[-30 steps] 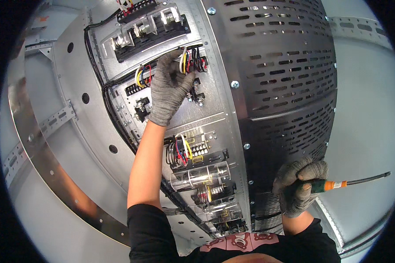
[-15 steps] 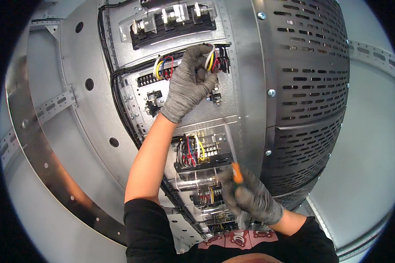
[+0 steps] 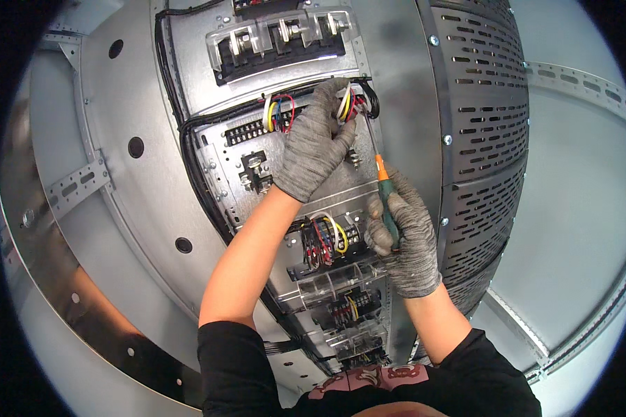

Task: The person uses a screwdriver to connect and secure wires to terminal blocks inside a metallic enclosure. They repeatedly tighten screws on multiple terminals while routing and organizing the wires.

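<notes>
My right hand (image 3: 405, 236), in a grey knit glove, is closed round the green and orange handle of a screwdriver (image 3: 387, 198). The long shaft points up to the right end of a black terminal block (image 3: 247, 132), where its tip meets the wires. Also gloved, my left hand (image 3: 316, 142) has its fingers curled at a bundle of white, yellow, blue and red wires (image 3: 346, 104) at that end. It appears to pinch them, though the fingertips are partly hidden. The left hand covers the middle of the block. A second coloured wire group (image 3: 278, 115) loops out left of it.
Above sits a black fuse holder (image 3: 282, 52) under clear covers. Below, another wired terminal block (image 3: 327, 240) and a clear cover (image 3: 341, 285) line the metal panel. Black cable bundles (image 3: 191, 156) run down the left. A slotted metal cover (image 3: 487, 111) stands at right.
My right hand has moved up with the screwdriver, bringing its tip to the terminal block's right end. My left hand stays at the wires; the whole view has shifted slightly.
</notes>
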